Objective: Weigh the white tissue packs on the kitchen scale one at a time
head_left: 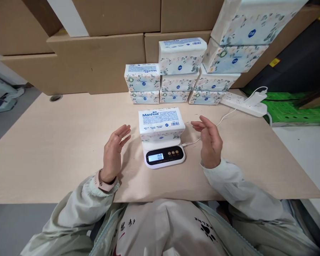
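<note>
A white tissue pack with blue "Manhua" print (161,122) rests on a white digital scale (165,164), whose lit display reads 0.0. To the left of the pack, my left hand (114,151) is raised with its fingers stretched out, touching nothing. My right hand (210,142) is held on the other side, also empty, its fingers extended and apart from the pack. A gap separates each palm from the pack.
Stacked tissue packs (179,64) stand along the back of the wooden table (69,142), rising highest at the right. Cardboard boxes (96,64) wall off the rear. A white power strip (242,104) lies back right, with a cable (225,116) running to the scale.
</note>
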A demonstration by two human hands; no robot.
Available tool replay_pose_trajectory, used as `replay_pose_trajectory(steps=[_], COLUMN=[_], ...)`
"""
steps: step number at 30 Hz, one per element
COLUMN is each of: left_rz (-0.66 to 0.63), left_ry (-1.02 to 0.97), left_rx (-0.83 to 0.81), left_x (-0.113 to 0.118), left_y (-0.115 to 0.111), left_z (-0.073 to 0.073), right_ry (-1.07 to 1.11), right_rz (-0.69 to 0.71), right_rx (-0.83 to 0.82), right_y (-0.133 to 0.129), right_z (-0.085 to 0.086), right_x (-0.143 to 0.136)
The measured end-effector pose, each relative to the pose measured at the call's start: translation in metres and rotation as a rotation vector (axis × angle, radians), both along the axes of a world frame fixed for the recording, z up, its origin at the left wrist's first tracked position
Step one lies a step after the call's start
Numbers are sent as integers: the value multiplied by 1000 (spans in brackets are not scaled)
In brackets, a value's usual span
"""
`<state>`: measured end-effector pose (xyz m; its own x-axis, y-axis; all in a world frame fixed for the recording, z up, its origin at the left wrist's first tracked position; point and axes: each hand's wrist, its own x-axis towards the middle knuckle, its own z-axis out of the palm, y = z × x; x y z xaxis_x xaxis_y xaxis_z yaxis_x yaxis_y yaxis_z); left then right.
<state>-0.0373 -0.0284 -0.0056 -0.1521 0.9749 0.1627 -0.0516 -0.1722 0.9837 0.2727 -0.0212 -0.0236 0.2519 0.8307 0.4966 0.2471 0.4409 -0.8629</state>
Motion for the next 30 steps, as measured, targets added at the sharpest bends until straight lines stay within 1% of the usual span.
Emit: replay_pose_trajectory(steps=[2, 5, 10, 17, 23, 30], left_rz=[25, 55, 66, 71, 85, 64], left_ry=[-39, -63, -85, -109, -105, -128], left_rx=[-18, -17, -29, -42, -46, -28], left_x=[-3, -5, -5, -4, -5, -6], left_y=[1, 2, 3, 5, 6, 6], left_z=[-6, -7, -7, -6, -6, -7], right_ry=[56, 98, 76, 54, 55, 69], right_rz=[-86, -132, -115, -166, -153, -166], right_rx=[27, 35, 37, 24, 24, 23], right_y=[1, 3, 2, 1, -1, -1], right_z=[1, 2, 0, 2, 3, 3], right_x=[2, 3, 2, 3, 2, 1])
